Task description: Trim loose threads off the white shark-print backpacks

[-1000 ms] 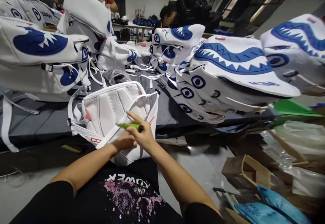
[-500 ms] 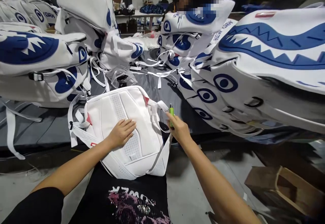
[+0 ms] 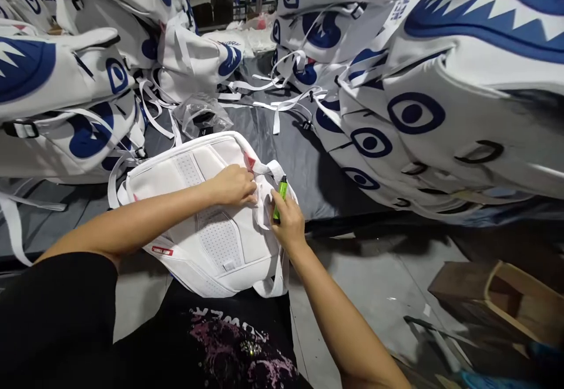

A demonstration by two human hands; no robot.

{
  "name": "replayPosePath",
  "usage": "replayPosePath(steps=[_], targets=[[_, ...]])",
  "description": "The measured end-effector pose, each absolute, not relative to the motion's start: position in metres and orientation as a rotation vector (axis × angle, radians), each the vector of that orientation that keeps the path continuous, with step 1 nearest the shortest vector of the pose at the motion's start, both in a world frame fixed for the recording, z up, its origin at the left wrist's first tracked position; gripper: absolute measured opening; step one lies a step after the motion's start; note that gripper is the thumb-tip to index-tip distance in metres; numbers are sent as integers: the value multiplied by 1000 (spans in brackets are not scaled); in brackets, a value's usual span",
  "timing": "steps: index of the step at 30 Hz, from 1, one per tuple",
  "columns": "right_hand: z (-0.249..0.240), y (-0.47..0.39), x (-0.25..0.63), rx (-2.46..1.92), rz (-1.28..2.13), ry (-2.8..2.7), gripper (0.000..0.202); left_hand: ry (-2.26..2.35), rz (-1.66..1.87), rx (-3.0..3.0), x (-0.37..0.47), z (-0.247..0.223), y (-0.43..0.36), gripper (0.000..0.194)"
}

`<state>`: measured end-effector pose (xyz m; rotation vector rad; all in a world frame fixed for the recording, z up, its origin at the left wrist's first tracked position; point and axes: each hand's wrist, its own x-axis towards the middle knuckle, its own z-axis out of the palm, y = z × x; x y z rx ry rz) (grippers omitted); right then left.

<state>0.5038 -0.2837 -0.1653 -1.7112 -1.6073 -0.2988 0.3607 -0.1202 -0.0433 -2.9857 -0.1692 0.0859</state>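
A white backpack lies with its strap side up at the table's front edge, against my body. My left hand is closed at the right side of the pack, its fingertips on the edge near a small red patch; what it pinches is too small to make out. Just right of it, my right hand is wrapped round a green lighter-like tool with a black tip. White strap loops hang beside the tool. A red label shows on the pack's lower left.
Stacked white backpacks with blue eyes and teeth stand at the left and right. A crumpled clear plastic bag and loose straps lie on the dark table cover. An open cardboard box is on the floor at right.
My left hand has moved from the middle of the pack to its right edge and closed. My right hand has shifted slightly left with the green tool. The view has tilted down.
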Motion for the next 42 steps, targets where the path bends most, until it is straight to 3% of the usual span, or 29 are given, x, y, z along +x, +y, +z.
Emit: replayPosePath(steps=[6,10,14,19,22,29,34,42], targets=[[-177,-287,499,-1709,-264,-1674,49,-73,211,-2893,337,-15,-84,46],[-184,-300,512,-1692,-162,-1733,59,-105,64,-2829,317,2,-48,48],[-174,-318,522,-1566,-64,-1730,63,-280,-63,-2838,320,-17,-61,48],[-129,-322,491,-1461,113,-1359,43,-293,-112,-2970,332,-53,-118,32],[-107,-309,465,-1483,274,-1168,30,-415,-273,-3034,327,-69,-133,33],[-116,-276,461,-1663,405,-891,28,-462,-816,-3135,315,-102,-133,35],[-109,-266,459,-1506,522,-691,28,-504,-763,-3344,312,-104,-134,30],[-113,-260,452,-1633,343,-867,24,-581,-703,-3445,312,-108,-133,32]])
